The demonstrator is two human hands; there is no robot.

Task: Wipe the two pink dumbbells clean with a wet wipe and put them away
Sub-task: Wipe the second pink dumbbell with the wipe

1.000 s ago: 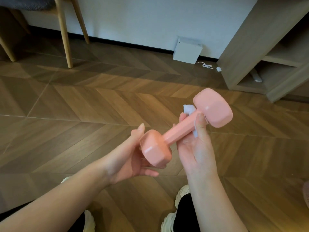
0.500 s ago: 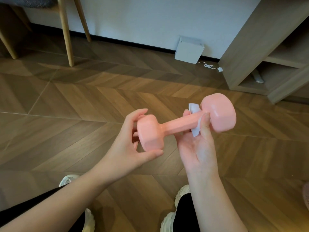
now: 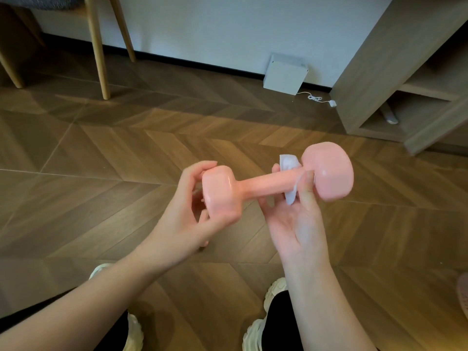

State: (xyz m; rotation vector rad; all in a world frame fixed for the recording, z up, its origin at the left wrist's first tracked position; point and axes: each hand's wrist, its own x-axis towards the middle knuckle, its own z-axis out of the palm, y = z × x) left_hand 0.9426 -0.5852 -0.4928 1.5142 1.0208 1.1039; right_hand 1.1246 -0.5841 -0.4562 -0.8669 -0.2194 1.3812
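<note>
I see my left hand (image 3: 187, 211) gripping one head of the glossy pink plastic dumbbell (image 3: 271, 182); my right hand (image 3: 293, 224) pinches a white wet wipe (image 3: 290, 178) around its handle beside the other head

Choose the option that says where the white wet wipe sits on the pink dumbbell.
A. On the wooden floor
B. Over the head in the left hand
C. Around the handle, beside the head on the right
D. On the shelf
C: the white wet wipe wraps the handle of the pink dumbbell next to its right-side head, pinched there by the right hand.
</note>
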